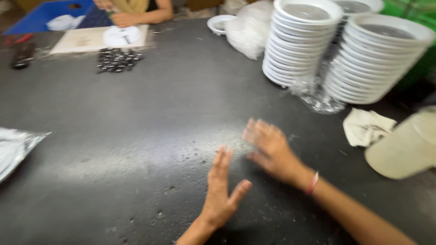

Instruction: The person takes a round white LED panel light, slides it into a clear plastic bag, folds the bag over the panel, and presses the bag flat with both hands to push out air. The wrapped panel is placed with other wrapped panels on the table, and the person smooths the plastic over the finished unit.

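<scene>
Both of the person's hands are over the bare middle of the dark table (136,136), and neither holds anything. The left hand (220,190) is open with the fingers straight and close together, thumb out, edge-on to the table. The right hand (270,149) is spread flat, palm down, blurred with motion, on or just above the surface; which of the two cannot be told. Specks and small crumbs are scattered over the table just beside both hands.

Judging by the flat palms, the hands seem to be sweeping or brushing the surface. To do that well, the palms should stay low and flat and pass evenly, well short of the tall stacks and the clear plastic wrap (318,97) at their foot.

Counted: two full stacks of white round rimmed dishes (299,41), side by side at the far right, with the top of a third showing behind them. One more white dish (219,23) lies alone behind a heap of white bags (250,31). One crumpled cloth (365,127) lies near the right hand, beside one pale container (404,145). One silvery bag (13,147) lies at the left edge. Far across, another person's hands (122,18) rest by one white round piece (121,35) on a sheet of card, with one pile of small dark parts (117,60) in front
</scene>
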A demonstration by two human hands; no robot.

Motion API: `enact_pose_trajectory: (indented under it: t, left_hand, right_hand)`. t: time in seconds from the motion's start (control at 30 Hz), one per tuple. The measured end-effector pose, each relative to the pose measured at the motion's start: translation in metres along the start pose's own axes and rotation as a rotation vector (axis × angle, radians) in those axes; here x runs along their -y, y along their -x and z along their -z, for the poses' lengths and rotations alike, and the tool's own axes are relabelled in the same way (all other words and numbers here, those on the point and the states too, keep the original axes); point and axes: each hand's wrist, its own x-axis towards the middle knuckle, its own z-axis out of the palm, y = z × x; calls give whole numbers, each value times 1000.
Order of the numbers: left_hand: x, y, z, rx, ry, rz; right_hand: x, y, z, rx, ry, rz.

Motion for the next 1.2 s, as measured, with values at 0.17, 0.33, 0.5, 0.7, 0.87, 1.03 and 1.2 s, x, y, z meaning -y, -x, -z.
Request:
enact_pose_trajectory:
  t: [0.17, 0.33, 0.5, 0.7, 0.87, 1.03, 1.2]
  left_hand:
    - [4, -12, 4, -99, 279, 259]
    - [6, -13, 4, -99, 215, 206]
    - [9, -13, 4, -90, 227, 188]
    - [10, -12, 3, -82, 231, 209]
    - [7, -14, 5, -121, 268, 216]
    - [4, -15, 12, -207, 436, 267]
    - [11, -15, 24, -165, 407, 359]
  right_hand:
    - [-105, -50, 44, -240, 602, -285]
    - [-135, -60, 59, -223, 725, -321]
    - [-119, -59, 38, -216, 420, -227]
    - [-74, -46, 16, -125, 103, -103]
    - [-48, -40, 27, -84, -121, -153]
    - [10, -18, 25, -3, -260, 16]
    - [62, -1, 19, 523, -639, -92]
